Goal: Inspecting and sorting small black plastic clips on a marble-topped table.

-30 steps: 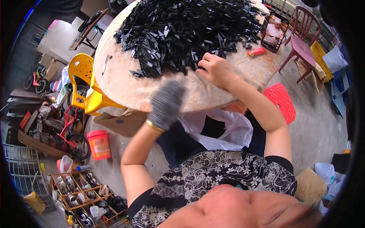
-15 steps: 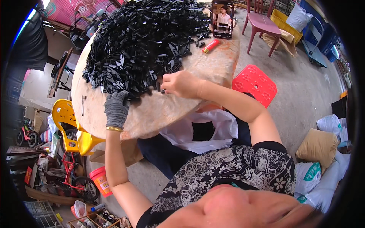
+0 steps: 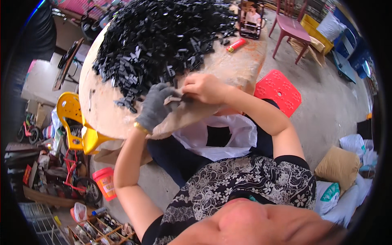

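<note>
A large heap of small black plastic pieces (image 3: 159,38) covers much of the round table (image 3: 220,65). My left hand (image 3: 157,105), in a grey glove, is at the table's near edge with its fingers curled in toward the other hand. My bare right hand (image 3: 206,87) meets it there, thumb and fingers pinched. A small black plastic piece (image 3: 186,98) shows between the two hands, at my right fingertips. Whatever the gloved fingers close on is too small and blurred to name. Over my lap, below the table edge, hangs an open white plastic bag (image 3: 196,143).
On the table are a propped phone (image 3: 250,20), a red tube-shaped item (image 3: 236,45) and a pen (image 3: 91,100). A red stool (image 3: 281,87) stands right, a yellow chair (image 3: 92,141) left. Beyond are a dark red chair (image 3: 292,26) and filled sacks (image 3: 339,165).
My left hand has moved right, from the heap's near left edge to my right hand. Some black pieces now lie apart where it was. My right hand has shifted slightly right.
</note>
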Demonstrator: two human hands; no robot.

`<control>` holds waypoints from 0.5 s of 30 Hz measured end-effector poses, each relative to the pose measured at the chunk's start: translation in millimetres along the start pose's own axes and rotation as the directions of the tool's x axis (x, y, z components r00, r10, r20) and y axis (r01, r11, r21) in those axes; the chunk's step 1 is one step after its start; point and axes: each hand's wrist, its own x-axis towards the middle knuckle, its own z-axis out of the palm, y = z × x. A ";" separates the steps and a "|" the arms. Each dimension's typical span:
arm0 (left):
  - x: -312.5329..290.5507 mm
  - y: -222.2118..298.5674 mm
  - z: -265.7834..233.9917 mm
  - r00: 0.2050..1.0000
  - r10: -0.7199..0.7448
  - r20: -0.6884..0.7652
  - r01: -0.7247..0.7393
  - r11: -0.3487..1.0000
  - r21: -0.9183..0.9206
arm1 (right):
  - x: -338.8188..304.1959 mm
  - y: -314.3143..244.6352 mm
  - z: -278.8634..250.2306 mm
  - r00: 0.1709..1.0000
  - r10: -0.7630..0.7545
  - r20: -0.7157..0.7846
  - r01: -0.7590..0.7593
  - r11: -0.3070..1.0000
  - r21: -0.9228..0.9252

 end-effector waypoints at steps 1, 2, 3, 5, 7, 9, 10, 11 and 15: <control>-2.8 -8.2 11.2 1.000 -0.023 -0.010 0.021 0.991 -0.135 | 0.5 -0.3 1.0 1.000 -0.004 -0.002 0.004 1.000 -0.002; -6.6 -8.4 23.9 0.963 -0.265 0.041 0.264 0.906 -0.330 | -0.2 0.3 1.4 1.000 0.009 -0.026 -0.008 1.000 0.023; -7.7 -9.1 28.5 0.941 -0.329 0.072 0.321 0.811 -0.488 | -0.8 1.0 1.5 0.999 0.030 -0.027 -0.029 0.998 0.061; -14.2 -9.1 30.4 0.915 -0.404 -0.008 0.257 0.598 -0.759 | 1.1 0.0 -0.6 0.997 0.071 -0.027 -0.067 0.988 0.137; -15.2 -9.2 30.7 0.907 -0.420 -0.040 0.210 0.532 -0.821 | 0.9 -1.1 -1.8 0.999 0.052 -0.016 -0.050 0.993 0.109; -17.8 -10.2 30.7 0.904 -0.423 -0.065 0.174 0.501 -0.848 | 1.5 -2.0 -2.6 0.999 0.040 0.009 -0.041 0.996 0.079; -18.4 -10.9 32.0 0.905 -0.419 -0.073 0.165 0.504 -0.848 | 2.2 -4.4 -3.8 0.998 0.067 -0.004 -0.066 0.993 0.100; -18.4 -11.0 32.2 0.908 -0.412 -0.081 0.154 0.508 -0.848 | 2.6 -8.5 -4.7 0.995 0.094 -0.019 -0.091 0.989 0.120; -13.8 -6.6 28.7 0.916 -0.393 -0.080 0.230 0.678 -0.698 | -1.1 -5.4 -1.8 0.999 -0.018 -0.043 0.020 0.998 0.052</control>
